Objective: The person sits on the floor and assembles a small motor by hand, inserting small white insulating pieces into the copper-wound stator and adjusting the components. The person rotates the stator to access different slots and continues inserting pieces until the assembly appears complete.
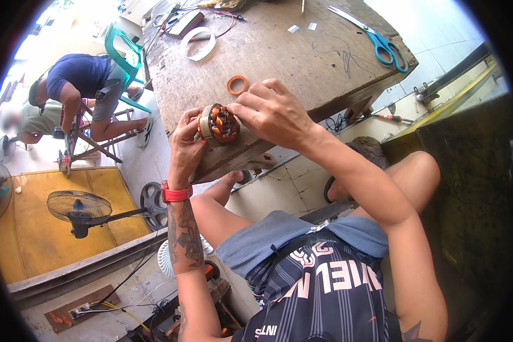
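Stator at upper centre, its copper coils apparently being adjusted.
Left hand grips its side; right hand curls at the coils, any pinch unclear; next move likely needs steady support.

Copper-wound stator, pale band around its core, orange coils bulging, is tilting at near left edge of wooden table, coils facing right

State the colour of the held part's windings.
Copper-orange windings, best seen in the head view.
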Demonstrator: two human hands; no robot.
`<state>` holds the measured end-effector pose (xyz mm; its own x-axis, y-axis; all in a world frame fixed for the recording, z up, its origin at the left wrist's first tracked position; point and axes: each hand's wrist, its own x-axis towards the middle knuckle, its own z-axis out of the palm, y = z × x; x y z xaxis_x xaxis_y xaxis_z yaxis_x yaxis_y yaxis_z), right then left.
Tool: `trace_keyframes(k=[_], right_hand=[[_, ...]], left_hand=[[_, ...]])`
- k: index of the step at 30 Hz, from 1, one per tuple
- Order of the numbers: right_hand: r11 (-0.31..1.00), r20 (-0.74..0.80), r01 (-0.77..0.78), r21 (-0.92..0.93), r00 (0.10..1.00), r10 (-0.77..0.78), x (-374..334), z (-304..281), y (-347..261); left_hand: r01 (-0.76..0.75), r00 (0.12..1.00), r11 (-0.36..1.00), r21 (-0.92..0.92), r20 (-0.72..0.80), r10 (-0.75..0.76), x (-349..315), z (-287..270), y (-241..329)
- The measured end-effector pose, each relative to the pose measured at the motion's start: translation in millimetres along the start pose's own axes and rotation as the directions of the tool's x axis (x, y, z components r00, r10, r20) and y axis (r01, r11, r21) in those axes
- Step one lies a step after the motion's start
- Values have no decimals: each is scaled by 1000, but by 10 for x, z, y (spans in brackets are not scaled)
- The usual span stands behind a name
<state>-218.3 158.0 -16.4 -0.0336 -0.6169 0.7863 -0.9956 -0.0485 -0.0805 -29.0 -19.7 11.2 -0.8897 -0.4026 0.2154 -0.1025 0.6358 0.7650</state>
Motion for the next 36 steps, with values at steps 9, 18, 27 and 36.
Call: trace_keyframes(k=[9, 18, 27, 36], right_hand=[[998, -7, 61, -28, 998, -61, -77, -120, 11], [988, 90, -133, 73, 988, 126, -56, -73, 34], [912, 222, -316, 264, 939, 261, -80, -179, 48], [846, 398, -344, 408, 900, 175, 348, -206, 199]], left_hand=[[75, 996, 968, -238, -28, -84, -35, 53, -91], [-39, 997, 996, 75, 68, 34, 6, -26, 2], [-83, 992, 994, 67, 102, 76, 12, -35, 2], [-78, 994, 994, 76, 87, 72, 6, -13, 8]])
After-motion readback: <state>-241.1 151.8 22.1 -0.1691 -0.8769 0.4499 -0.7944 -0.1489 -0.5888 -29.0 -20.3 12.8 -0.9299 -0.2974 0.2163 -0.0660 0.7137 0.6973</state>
